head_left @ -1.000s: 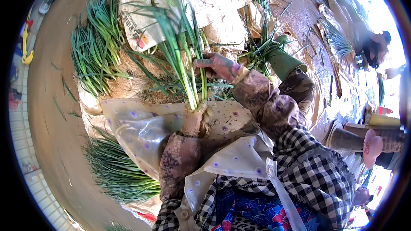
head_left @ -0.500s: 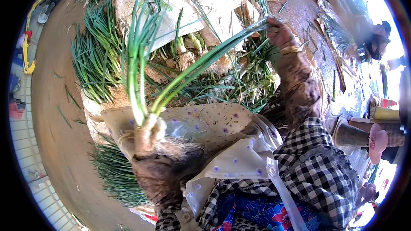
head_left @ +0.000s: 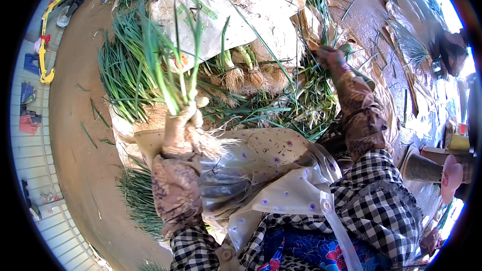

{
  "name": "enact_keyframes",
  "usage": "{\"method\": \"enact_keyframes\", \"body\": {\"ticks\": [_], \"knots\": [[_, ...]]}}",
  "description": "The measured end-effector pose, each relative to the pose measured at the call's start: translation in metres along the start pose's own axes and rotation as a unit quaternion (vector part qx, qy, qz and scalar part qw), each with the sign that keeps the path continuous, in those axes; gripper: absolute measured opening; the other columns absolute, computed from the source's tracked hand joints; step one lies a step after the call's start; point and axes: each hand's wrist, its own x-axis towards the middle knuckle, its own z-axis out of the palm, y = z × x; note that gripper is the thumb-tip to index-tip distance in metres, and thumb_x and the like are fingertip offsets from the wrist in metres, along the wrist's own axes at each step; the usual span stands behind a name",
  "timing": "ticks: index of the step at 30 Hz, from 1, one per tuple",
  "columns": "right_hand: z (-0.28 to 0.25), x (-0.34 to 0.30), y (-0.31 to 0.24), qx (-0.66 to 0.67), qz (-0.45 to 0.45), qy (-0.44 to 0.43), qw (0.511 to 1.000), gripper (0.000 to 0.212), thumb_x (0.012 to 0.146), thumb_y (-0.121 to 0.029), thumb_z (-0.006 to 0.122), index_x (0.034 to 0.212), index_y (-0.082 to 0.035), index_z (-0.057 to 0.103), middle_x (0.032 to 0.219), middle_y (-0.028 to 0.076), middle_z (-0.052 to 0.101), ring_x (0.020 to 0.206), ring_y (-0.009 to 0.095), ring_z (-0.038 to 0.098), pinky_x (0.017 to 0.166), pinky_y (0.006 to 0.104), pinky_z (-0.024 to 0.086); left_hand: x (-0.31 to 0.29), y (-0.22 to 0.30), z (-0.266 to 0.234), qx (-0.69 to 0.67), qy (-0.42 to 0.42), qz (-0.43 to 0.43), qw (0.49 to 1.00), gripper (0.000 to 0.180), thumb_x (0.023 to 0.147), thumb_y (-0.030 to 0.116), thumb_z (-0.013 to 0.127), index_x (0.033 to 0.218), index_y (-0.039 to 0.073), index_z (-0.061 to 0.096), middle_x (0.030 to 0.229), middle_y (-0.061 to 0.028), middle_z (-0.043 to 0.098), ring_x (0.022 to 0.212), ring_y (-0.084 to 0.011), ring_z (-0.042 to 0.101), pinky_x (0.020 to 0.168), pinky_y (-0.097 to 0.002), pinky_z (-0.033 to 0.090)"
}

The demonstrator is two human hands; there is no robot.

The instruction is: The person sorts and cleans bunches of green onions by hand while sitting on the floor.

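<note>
The left hand's (head_left: 178, 129) fingers were closed round the onions (head_left: 187, 88), whose long axis ran up toward the sack's (head_left: 236, 15) left side. The right hand (head_left: 332, 60), farther from them, was right of the sack, its grip unclear.

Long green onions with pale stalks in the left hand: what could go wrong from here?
The onions, gripped near their pale stringy roots by the left hand, might bend at their free tops. Those roots hang over the translucent, purple-dotted plastic apron and could shed dirt on it. The right hand is close to tangled green leaves, which might catch on it.
</note>
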Motion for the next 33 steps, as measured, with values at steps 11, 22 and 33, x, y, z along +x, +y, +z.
{"method": "enact_keyframes", "body": {"ticks": [11, 22, 33], "knots": [[0.056, -0.032, 0.143, -0.254, 0.061, -0.163, 0.951, 0.025, 0.085, -0.023, 0.051, 0.096, -0.002, 0.06, 0.079, 0.01, 0.063, 0.058, 0.018, 0.058, 0.051, 0.027, 0.046, -0.012, -0.045, 0.034, 0.013, 0.009, -0.024, 1.0, 0.033, 0.085, 0.012, 0.054, 0.114, -0.004, 0.047, 0.089, -0.0169, 0.063, 0.058, -0.0114, 0.055, 0.049, -0.0206, 0.044], [0.053, -0.049, 0.036, 0.081, 0.013, -0.074, 0.994, 0.046, 0.079, -0.032, 0.061, 0.112, -0.002, 0.051, 0.089, 0.01, 0.061, 0.07, 0.022, 0.058, 0.065, 0.0344, 0.048, -0.068, -0.065, 0.055, 0.006, -0.09, -0.087, 0.992, 0.028, 0.088, 0.025, 0.051, 0.106, 0.004, 0.05, 0.076, -0.0148, 0.063, 0.052, -0.0126, 0.058, 0.045, -0.0199, 0.045], [0.131, -0.084, -0.026, 0.062, -0.018, -0.574, 0.816, 0.03, 0.082, -0.032, 0.061, 0.092, -0.004, 0.061, 0.055, -0.003, 0.049, 0.044, 0.008, 0.043, 0.04, 0.0214, 0.03, -0.111, -0.051, 0.034, -0.035, -0.063, -0.16, 0.984, 0.052, 0.088, 0.039, 0.047, 0.114, -0.007, 0.046, 0.074, -0.015, 0.063, 0.044, -0.0099, 0.052, 0.037, -0.0171, 0.039]]}}
